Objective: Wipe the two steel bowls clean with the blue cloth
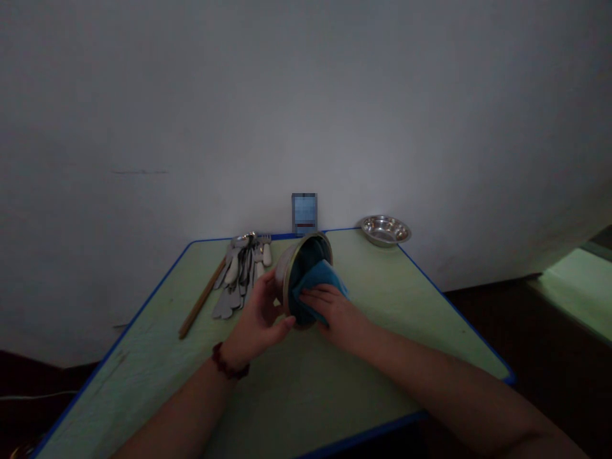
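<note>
Tilted on its side above the table, a metal bowl [287,262] has its opening turned toward the right. My left hand [262,319] grips it from the left, thumb over the lower rim and the other fingers behind the outside wall. A blue cloth [319,277] is pressed against the inside of the bowl by my right hand [337,313], whose fingers lie closed together over it. Part of the cloth sticks out past the fingers to the right. The bowl's inner bottom is mostly hidden by the cloth and shadow.
On the pale green table [382,306] with blue edging lies a pile of forks, spoons and other cutlery [241,268]. Wooden chopsticks [203,298] lie left of it. A shallow metal bowl [385,231] sits at the back right corner. A phone [305,213] leans against the wall.
</note>
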Demonstrator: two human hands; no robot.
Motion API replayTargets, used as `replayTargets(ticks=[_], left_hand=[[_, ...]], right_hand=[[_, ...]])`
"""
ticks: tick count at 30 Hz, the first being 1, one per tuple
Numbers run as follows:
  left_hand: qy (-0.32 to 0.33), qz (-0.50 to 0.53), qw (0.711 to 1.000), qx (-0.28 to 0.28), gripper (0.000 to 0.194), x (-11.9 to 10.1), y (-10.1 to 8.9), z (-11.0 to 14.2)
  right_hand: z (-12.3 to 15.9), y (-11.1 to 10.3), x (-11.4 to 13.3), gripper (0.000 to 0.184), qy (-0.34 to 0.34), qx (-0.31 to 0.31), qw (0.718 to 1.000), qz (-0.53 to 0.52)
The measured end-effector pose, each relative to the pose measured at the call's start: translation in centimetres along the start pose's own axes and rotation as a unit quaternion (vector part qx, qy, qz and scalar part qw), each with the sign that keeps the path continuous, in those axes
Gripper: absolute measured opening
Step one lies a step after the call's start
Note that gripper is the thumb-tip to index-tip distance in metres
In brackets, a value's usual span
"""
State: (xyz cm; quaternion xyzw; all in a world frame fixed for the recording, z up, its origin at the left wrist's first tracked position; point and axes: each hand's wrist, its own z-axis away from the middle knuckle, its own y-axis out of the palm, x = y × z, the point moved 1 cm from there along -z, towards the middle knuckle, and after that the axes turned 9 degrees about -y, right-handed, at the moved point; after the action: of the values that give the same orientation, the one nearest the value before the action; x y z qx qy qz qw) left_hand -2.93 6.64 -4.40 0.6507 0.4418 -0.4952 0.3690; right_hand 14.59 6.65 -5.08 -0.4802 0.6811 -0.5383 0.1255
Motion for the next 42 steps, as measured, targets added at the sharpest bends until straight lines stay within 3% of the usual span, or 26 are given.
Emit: replayTargets(ticks=[31, 42], left_hand=[[0.014, -0.007, 1.000, -0.011, 0.071, 1.2, -0.1, 0.1], [-0.002, -0.007, 1.000, 0.018, 0.075, 0.5, 0.2, 0.2]], right_hand=[[0.0, 0.7, -0.2, 0.057, -0.011, -0.032, 0.998, -0.046], [-0.1, 0.3, 0.0, 0.055, -0.024, -0.013, 0.999, -0.019]])
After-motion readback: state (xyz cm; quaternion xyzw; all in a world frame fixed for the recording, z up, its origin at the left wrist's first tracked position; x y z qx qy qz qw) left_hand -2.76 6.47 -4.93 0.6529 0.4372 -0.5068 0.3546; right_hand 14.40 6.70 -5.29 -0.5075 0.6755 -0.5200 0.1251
